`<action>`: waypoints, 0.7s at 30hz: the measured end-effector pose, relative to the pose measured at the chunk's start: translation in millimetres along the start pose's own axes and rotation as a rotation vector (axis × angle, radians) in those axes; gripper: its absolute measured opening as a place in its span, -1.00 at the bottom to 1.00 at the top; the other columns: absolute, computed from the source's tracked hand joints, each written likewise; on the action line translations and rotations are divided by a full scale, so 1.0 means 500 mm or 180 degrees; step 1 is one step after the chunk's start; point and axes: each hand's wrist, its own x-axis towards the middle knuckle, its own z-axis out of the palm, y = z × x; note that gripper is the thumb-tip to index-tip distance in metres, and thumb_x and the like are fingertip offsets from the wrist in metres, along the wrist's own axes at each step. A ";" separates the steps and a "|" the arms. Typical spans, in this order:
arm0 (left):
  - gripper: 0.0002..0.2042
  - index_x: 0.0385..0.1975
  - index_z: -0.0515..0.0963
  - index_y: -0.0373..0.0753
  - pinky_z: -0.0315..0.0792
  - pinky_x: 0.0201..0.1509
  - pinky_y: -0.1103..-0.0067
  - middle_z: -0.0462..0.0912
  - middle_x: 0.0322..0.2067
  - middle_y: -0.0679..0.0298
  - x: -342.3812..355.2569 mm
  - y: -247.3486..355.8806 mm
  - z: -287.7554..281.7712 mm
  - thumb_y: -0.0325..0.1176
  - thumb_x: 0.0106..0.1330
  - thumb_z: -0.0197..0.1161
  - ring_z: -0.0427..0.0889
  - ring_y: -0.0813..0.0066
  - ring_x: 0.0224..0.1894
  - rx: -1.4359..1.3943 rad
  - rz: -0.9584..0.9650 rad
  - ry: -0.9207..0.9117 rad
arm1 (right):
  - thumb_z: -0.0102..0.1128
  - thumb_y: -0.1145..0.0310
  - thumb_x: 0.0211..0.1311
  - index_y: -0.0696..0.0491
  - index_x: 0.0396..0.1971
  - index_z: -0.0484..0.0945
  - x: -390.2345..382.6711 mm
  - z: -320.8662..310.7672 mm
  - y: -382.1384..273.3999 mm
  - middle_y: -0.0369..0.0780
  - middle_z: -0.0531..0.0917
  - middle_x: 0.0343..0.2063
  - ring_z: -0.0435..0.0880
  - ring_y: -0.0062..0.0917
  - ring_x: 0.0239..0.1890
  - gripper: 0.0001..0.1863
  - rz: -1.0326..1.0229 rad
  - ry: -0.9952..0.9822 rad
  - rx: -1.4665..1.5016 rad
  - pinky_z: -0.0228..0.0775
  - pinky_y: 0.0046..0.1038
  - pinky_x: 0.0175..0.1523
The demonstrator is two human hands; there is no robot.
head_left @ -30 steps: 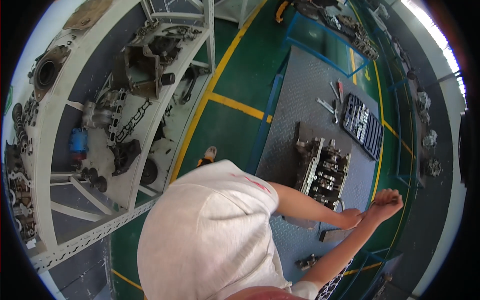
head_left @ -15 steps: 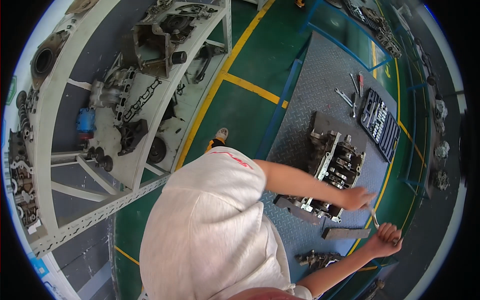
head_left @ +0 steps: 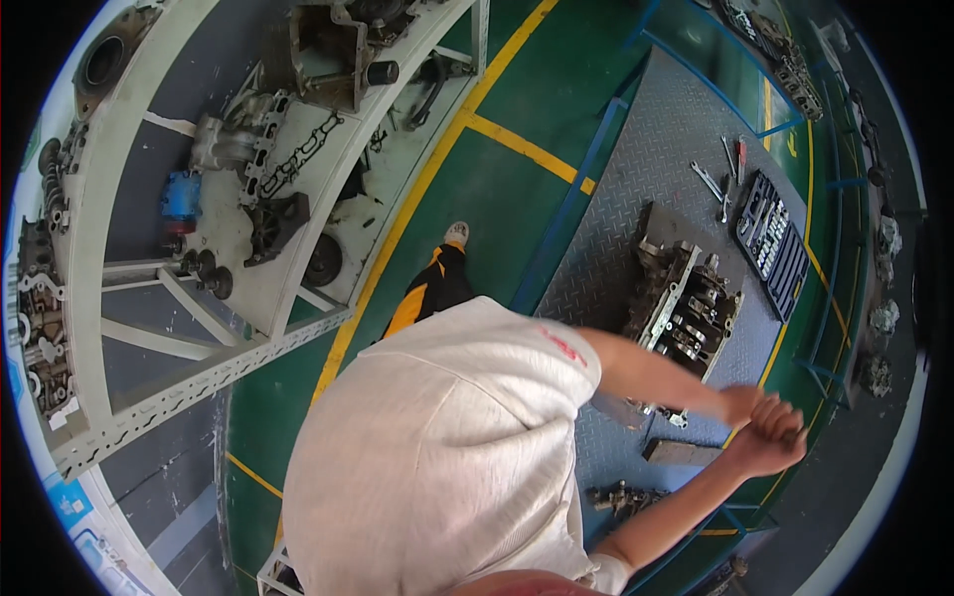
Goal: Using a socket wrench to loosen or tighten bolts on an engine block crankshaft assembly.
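My left hand and my right hand meet over the near right edge of the bench. My right hand is closed in a fist, with a small dark end showing at its outer side. A slim silver metal tool, visible half a second ago between the hands, is now mostly hidden in them. My left hand is closed against the right fist, its fingers largely covered. Beyond my left forearm lies an engine block, its open side with metal journals facing up. A flat dark metal bar lies near the hands.
The steel-plate bench carries several wrenches, a red-handled screwdriver and an open socket set case. Another metal part lies close to my right forearm. A white shelf rack with engine parts stands on the left.
My hands have come together; half a second ago they were apart with the silver tool between them. My torso and left arm have shifted right, and the view has moved slightly.
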 end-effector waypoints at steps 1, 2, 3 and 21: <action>-0.64 -0.58 0.49 -0.28 0.32 -0.55 0.30 0.55 -0.67 0.08 -0.027 -0.010 0.026 -0.16 0.26 -0.12 0.49 0.12 -0.67 0.0057 0.0153 0.0078 | -0.18 0.21 0.15 -0.02 -0.82 0.00 0.042 -0.026 -0.004 -0.36 -0.04 -0.85 -0.10 -0.67 -0.76 -0.59 0.0295 0.0152 0.0172 -0.20 -0.54 -0.61; -0.66 -0.58 0.50 -0.28 0.31 -0.55 0.28 0.56 -0.65 0.07 -0.063 0.004 0.047 -0.18 0.25 -0.10 0.50 0.11 -0.66 0.0033 0.0304 0.0128 | -0.17 0.23 0.14 -0.04 -0.82 0.00 0.069 -0.048 -0.020 -0.36 -0.05 -0.84 -0.11 -0.66 -0.76 -0.61 0.0202 0.0591 0.0002 -0.21 -0.54 -0.62; -0.66 -0.58 0.50 -0.28 0.31 -0.55 0.28 0.56 -0.65 0.07 -0.086 0.014 0.038 -0.18 0.25 -0.10 0.50 0.11 -0.66 -0.0007 0.0276 0.0099 | -0.18 0.23 0.13 -0.04 -0.82 0.00 0.069 -0.101 -0.050 -0.36 -0.06 -0.83 -0.11 -0.67 -0.76 -0.61 0.0086 0.1050 -0.0108 -0.22 -0.55 -0.61; -0.64 -0.65 0.41 -0.25 0.36 -0.43 0.29 0.53 -0.65 0.09 -0.025 0.009 -0.103 -0.16 0.25 -0.16 0.53 0.11 -0.55 -0.0586 -0.0059 0.0118 | -0.18 0.17 0.08 -0.05 -0.85 0.01 -0.104 -0.074 -0.037 -0.36 -0.03 -0.83 -0.08 -0.64 -0.75 -0.61 -0.0417 0.0432 -0.0119 -0.19 -0.54 -0.56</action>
